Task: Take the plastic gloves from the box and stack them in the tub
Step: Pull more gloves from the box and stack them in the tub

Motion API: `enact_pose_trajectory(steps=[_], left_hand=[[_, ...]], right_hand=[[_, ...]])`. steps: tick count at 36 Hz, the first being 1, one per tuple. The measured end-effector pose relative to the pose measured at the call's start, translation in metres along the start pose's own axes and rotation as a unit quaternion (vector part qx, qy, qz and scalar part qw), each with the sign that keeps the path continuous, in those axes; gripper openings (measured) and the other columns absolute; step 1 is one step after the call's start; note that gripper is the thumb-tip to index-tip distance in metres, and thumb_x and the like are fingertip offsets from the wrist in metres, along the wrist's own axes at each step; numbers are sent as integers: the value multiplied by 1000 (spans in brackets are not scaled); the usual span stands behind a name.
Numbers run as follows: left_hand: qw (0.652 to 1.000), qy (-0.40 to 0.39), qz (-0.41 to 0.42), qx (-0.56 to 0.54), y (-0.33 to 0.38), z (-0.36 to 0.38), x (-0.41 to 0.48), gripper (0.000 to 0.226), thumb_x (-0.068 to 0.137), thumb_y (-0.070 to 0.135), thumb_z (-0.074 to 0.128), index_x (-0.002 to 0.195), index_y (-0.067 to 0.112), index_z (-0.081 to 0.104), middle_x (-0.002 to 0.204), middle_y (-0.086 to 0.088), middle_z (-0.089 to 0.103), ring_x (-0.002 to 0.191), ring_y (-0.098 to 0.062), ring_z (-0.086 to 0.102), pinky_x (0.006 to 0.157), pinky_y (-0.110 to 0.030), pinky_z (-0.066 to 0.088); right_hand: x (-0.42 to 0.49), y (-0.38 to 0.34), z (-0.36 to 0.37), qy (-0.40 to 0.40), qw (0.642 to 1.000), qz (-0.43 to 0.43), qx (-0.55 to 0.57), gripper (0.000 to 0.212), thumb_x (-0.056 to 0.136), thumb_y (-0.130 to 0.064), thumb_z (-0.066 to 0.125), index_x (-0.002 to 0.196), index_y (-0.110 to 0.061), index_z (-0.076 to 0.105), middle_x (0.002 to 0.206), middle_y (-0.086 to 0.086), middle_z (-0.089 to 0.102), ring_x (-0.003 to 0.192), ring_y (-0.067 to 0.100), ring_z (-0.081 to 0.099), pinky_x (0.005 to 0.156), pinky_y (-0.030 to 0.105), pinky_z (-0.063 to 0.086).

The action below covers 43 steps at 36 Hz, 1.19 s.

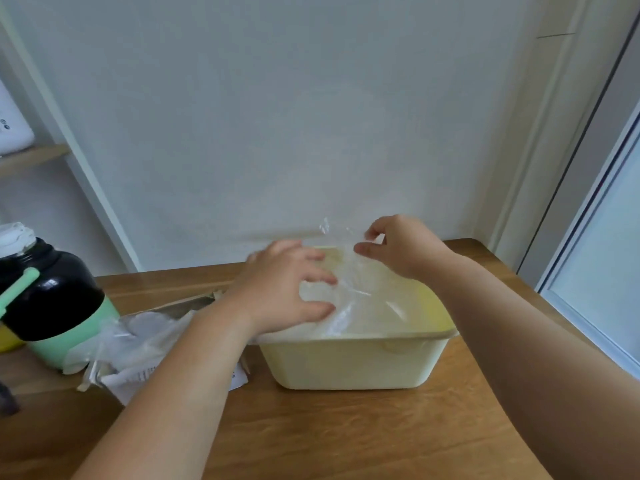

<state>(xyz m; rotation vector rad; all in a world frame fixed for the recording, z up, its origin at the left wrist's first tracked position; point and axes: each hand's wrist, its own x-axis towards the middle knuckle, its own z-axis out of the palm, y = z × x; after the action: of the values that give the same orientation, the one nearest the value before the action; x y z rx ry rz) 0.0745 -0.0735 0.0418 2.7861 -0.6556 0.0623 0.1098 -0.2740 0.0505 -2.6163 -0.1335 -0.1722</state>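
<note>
Pale yellow tub (353,362) sits dead centre of the frame on a wooden table (311,427), with a clear plastic glove (363,299) draped across its open top. The left hand (280,289) lies flat on the glove over the tub's left side, fingers spread wide and pressing down. The right hand (401,247) is at the tub's far edge, thumb and forefinger curled in, pinching the film where it lifts up. The box (194,303) is lower left, just beside the tub, partly behind the left forearm, with spare gloves (138,337) spilling out of it. A black and mint bottle (52,289) stands at the left edge.
</note>
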Motion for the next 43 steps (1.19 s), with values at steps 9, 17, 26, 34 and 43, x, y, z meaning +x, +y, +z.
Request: enact_pose_trajectory(steps=[9,17,26,34,43], left_hand=[[984,-125,-79,98,9,20,20,51,89,61,50,132,35,55,138,14,52,128,-12,45,107,-35,32],[966,-194,-119,119,20,31,30,41,94,50,47,128,30,59,129,6,59,116,-19,54,101,-36,39],[975,67,4,211,12,10,14,46,83,60,57,120,33,61,129,6,45,125,-22,36,98,-36,22],[971,-201,52,118,22,24,38,62,94,41,56,149,33,30,153,11,28,143,-17,23,112,-41,30],[911,-338,-16,234,5,30,39,55,97,27,41,149,36,25,160,5,16,147,-23,14,105,-44,30]], right_hand=[[-13,-1,2,194,975,-98,-37,39,90,-38,60,120,-13,56,110,4,61,102,23,57,85,33,44],[-25,-7,13,-199,970,-35,-135,63,88,-43,62,143,-21,40,145,-4,43,130,16,42,96,23,32],[-14,6,32,-342,908,11,-239,64,83,-25,65,140,-24,36,134,3,48,118,26,49,101,41,43],[-19,4,28,-374,889,5,-264,69,92,-29,55,150,-22,19,151,7,28,134,28,35,106,39,33],[-20,5,29,-407,873,55,-264,27,92,-24,53,115,-11,61,112,3,59,103,23,56,88,31,43]])
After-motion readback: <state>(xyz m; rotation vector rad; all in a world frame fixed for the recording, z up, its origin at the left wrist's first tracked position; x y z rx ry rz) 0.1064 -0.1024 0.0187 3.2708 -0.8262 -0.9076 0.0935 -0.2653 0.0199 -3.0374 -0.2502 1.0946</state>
